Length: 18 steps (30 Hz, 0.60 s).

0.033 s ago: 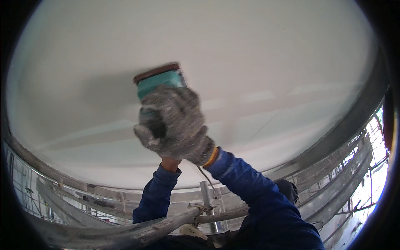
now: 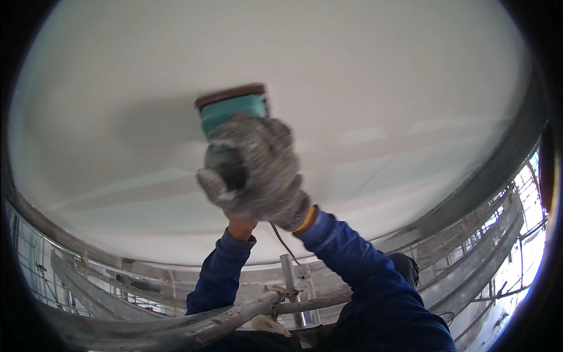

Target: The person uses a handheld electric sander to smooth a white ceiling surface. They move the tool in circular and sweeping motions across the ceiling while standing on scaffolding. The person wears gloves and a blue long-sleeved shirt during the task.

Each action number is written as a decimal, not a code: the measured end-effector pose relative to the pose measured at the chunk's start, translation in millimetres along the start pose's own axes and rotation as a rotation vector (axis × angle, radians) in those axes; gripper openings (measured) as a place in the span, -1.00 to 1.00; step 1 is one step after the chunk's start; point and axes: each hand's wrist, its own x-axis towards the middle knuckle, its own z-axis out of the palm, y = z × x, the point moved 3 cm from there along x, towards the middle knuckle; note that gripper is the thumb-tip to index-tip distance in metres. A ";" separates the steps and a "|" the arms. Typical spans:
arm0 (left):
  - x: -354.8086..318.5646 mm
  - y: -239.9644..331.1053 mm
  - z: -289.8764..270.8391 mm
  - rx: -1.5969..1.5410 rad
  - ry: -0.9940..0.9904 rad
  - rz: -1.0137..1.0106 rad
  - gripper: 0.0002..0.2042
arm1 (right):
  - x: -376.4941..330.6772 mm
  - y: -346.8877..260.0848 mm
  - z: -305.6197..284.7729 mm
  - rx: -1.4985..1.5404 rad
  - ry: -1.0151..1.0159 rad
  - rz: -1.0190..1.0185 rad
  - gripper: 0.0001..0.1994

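Note:
My right hand, in a grey knitted glove with an orange cuff, is closed round a teal electric sander. The sander's brown-edged flat pad faces the broad off-white surface and seems to lie against it. The glove is a little smeared by motion. Behind the right hand, the bare wrist of my left hand shows above a blue sleeve; its fingers are hidden, so I cannot tell what they hold. A thin cable trails down from behind the hands.
Below the surface's curved lower edge runs scaffolding: a thick grey tube, an upright metal pipe with a clamp, and grey planks at the right. A pale shoe shows at the bottom. Bright daylight enters at the far right.
The sander and my right hand have shifted a little to the right and slightly upward over the surface. The left sleeve has hardly moved.

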 end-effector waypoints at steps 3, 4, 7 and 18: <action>12.2 10.1 11.6 0.006 -0.033 -0.021 -0.30 | 7.2 23.9 -40.1 -0.038 0.039 -0.006 -0.53; 17.6 17.4 16.2 -0.006 -0.046 -0.024 -0.30 | 8.4 30.3 -53.1 -0.049 0.070 -0.009 -0.54; 27.8 36.2 37.4 -0.012 -0.114 -0.041 -0.29 | -0.8 46.6 -85.9 0.124 0.191 0.205 -0.58; 10.1 6.7 38.9 0.539 -0.250 -0.063 -0.35 | -80.5 65.5 -82.9 0.189 0.381 0.401 -0.61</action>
